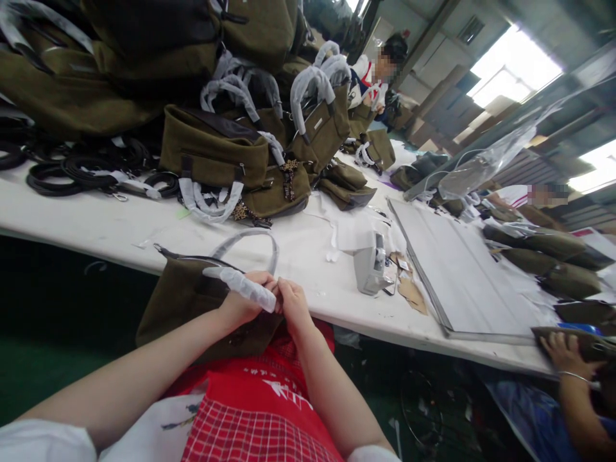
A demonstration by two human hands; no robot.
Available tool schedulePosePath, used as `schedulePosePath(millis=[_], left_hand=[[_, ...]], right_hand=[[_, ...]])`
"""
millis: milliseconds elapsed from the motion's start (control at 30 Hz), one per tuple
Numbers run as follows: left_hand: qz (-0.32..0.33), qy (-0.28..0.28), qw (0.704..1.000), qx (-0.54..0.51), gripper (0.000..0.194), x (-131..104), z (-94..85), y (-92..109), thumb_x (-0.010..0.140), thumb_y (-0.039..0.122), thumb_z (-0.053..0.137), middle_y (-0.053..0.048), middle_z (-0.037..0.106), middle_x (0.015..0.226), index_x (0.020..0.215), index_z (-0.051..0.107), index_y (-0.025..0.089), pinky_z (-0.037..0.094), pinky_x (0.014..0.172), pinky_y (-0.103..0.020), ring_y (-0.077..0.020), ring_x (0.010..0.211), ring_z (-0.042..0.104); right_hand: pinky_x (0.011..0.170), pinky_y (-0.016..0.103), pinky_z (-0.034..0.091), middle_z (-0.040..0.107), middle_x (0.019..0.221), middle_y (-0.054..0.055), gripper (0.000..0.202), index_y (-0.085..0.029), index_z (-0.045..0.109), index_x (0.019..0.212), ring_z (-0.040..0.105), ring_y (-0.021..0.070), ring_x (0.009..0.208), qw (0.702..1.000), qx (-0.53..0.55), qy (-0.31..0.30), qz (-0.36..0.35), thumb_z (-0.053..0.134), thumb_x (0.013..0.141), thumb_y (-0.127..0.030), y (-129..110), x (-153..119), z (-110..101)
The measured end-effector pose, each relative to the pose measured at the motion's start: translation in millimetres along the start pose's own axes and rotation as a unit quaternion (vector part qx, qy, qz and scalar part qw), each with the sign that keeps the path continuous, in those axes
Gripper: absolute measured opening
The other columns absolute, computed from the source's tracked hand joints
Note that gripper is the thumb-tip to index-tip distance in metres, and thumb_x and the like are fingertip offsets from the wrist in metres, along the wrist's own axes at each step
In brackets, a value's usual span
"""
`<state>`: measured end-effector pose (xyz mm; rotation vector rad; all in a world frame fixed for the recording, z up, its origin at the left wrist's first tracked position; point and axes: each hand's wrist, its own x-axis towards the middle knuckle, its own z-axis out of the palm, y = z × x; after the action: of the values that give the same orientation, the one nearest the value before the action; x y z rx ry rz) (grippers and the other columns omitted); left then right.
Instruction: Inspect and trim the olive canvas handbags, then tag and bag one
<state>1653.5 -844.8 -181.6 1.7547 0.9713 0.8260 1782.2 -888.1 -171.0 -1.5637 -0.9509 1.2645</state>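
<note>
An olive-green handbag (180,298) leans against the table's near edge in front of my lap, its zipped top turned up. Its two handles are wrapped in white film; the far wrapped handle (275,247) arches over the tabletop. The near wrapped handle (248,290) lies across my left hand (245,308), whose fingers are closed. My right hand (294,305) meets it at the bag's right end, thumb and fingers pinched together. Whatever sits between the fingertips is too small and covered to make out.
More olive bags (212,147) are heaped at the back left, beside coiled black straps (81,173). A grey tape dispenser (370,263) stands right of my hands, before a large white board (471,276). A co-worker's hand (568,353) rests on a bag at far right.
</note>
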Motion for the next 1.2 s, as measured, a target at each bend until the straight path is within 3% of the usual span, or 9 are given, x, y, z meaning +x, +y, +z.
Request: schedulePosePath(millis=[233,333,400,500,600,700,800,1033,1200], left_hand=[[-0.075,-0.035,0.996,-0.026,0.038,20.2,-32.4,-2.9,0.09,0.047,0.047,0.001,0.056,0.053,0.093,0.068,0.016,0.04,0.046,-0.024,-0.0139,0.047,0.05],[-0.133,0.007,0.99,-0.054,0.044,8.7,-48.3,-1.9,0.09,0.054,0.045,0.001,0.062,0.065,0.111,0.063,0.019,0.045,0.046,-0.024,-0.0143,0.049,0.053],[-0.125,0.043,0.991,-0.037,0.042,-7.3,-53.5,-2.0,0.091,0.054,0.044,-0.002,0.067,0.078,0.104,0.063,0.019,0.049,0.055,-0.026,-0.0151,0.058,0.058],[-0.097,0.016,0.992,0.074,0.037,-35.7,-49.5,-5.3,0.093,0.049,0.043,-0.004,0.068,0.08,0.087,0.064,0.019,0.048,0.069,-0.03,-0.0184,0.071,0.063],[-0.096,-0.048,0.986,0.13,0.031,-58.8,-32.4,-12.5,0.093,0.042,0.044,-0.006,0.071,0.089,0.093,0.067,0.02,0.046,0.077,-0.032,-0.022,0.083,0.065],[-0.138,-0.094,0.985,0.048,0.032,-70.1,-11.6,-20.6,0.09,0.042,0.046,-0.008,0.071,0.092,0.097,0.065,0.018,0.046,0.069,-0.031,-0.0211,0.075,0.064],[-0.181,-0.131,0.971,-0.08,0.035,-70.2,-0.1,-25.7,0.083,0.047,0.051,-0.008,0.068,0.084,0.092,0.061,0.015,0.043,0.057,-0.028,-0.018,0.061,0.058],[-0.131,-0.105,0.986,-0.012,0.036,-59.4,-13.1,-26.8,0.082,0.051,0.057,-0.002,0.06,0.068,0.072,0.059,0.016,0.039,0.061,-0.027,-0.0183,0.066,0.055],[-0.175,-0.102,0.977,-0.063,0.038,-65.4,-18.1,-20.3,0.084,0.055,0.056,-0.004,0.067,0.074,0.077,0.061,0.017,0.043,0.067,-0.028,-0.0208,0.071,0.061]], right_hand=[[0.039,0.018,0.031,0.071,0.076,0.005,0.051,-0.014,0.066,0.089,0.051,0.0071,0.046,0.995,0.069,-0.069,0.033,0.054,0.081,-0.063,-9.9,5.6,-20.5],[0.042,0.018,0.035,0.072,0.093,0.008,0.049,-0.015,0.064,0.101,0.054,0.0074,0.051,0.997,0.067,-0.037,0.019,0.056,0.081,-0.059,-6.3,-2.4,-29.7],[0.043,0.02,0.037,0.071,0.095,0.008,0.043,-0.016,0.062,0.103,0.053,0.0074,0.051,0.999,0.029,0.022,-0.022,0.056,0.083,-0.054,-2.5,-12.1,-34.1],[0.047,0.021,0.039,0.069,0.08,0.004,0.031,-0.017,0.061,0.088,0.05,0.0082,0.05,0.991,-0.067,0.075,-0.084,0.052,0.088,-0.046,2.6,-31.2,-35.9],[0.057,0.024,0.045,0.067,0.066,0.001,0.021,-0.017,0.063,0.088,0.058,0.0119,0.055,0.982,-0.168,0.033,-0.083,0.054,0.09,-0.037,8.5,-47.9,-29.3],[0.06,0.024,0.047,0.068,0.062,-0.001,0.022,-0.017,0.062,0.107,0.063,0.0138,0.058,0.972,-0.228,-0.041,-0.045,0.059,0.087,-0.026,17.0,-53.9,-16.5],[0.053,0.021,0.042,0.064,0.056,-0.004,0.016,-0.016,0.061,0.103,0.057,0.0111,0.048,0.972,-0.217,-0.085,-0.017,0.057,0.089,-0.023,25.5,-51.1,-7.1],[0.048,0.019,0.037,0.052,0.05,-0.006,0.016,-0.017,0.062,0.084,0.048,0.0086,0.045,0.986,-0.129,-0.102,-0.033,0.052,0.091,-0.027,36.1,-43.7,-10.1],[0.049,0.019,0.035,0.052,0.052,-0.005,0.024,-0.018,0.057,0.07,0.045,0.0073,0.046,0.987,-0.137,-0.076,-0.043,0.051,0.091,-0.028,41.1,-41.0,-7.7]])
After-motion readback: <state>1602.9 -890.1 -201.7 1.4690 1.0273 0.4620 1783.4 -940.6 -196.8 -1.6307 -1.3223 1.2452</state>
